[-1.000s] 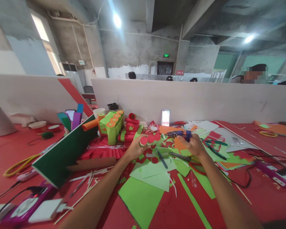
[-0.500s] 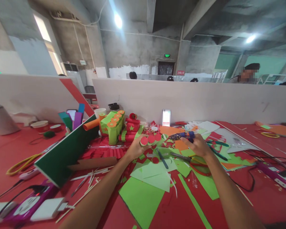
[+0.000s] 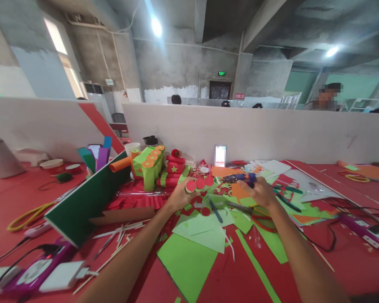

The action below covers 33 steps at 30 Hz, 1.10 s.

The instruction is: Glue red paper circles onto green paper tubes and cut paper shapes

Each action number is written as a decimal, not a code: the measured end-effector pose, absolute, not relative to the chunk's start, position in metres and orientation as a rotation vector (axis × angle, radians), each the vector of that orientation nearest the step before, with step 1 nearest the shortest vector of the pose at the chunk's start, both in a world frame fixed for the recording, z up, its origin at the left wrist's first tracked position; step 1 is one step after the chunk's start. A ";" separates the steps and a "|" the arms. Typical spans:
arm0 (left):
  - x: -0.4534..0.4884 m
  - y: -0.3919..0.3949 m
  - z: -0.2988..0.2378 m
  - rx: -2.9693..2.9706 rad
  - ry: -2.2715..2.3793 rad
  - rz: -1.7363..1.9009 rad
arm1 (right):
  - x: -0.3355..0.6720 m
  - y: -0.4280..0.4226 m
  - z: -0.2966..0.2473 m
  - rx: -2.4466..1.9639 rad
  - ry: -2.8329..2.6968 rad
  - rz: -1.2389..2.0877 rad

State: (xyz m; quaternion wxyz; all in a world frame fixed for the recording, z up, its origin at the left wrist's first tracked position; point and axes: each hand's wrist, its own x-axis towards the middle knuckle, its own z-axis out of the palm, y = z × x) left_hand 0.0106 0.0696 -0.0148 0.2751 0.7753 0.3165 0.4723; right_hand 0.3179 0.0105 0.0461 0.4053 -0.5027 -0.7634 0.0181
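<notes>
My left hand (image 3: pixel 178 195) is closed around a green paper piece topped with a row of three red discs (image 3: pixel 199 185), held above the red table. My right hand (image 3: pixel 259 190) grips a blue glue gun (image 3: pixel 240 178) whose nozzle points left toward that piece. Below the hands lie a loose red disc (image 3: pixel 205 211), a blue pen (image 3: pixel 215 210) and scissors (image 3: pixel 240 206) on green paper scraps.
A green and orange paper model (image 3: pixel 149 164) and red rolls with stars (image 3: pixel 173 168) stand behind. A dark green board (image 3: pixel 85 202) leans at left. Light green sheets (image 3: pixel 186 261) lie near me. Cables and a purple power strip (image 3: pixel 363 227) sit right; another strip (image 3: pixel 34 269) left. A white partition (image 3: pixel 271 130) backs the table.
My right hand has shifted slightly with the glue gun, keeping it near the disc piece. My left hand has stayed in place.
</notes>
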 end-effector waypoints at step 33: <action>0.012 0.075 -0.015 1.957 0.868 1.373 | 0.360 0.010 0.031 -1.406 -1.782 1.021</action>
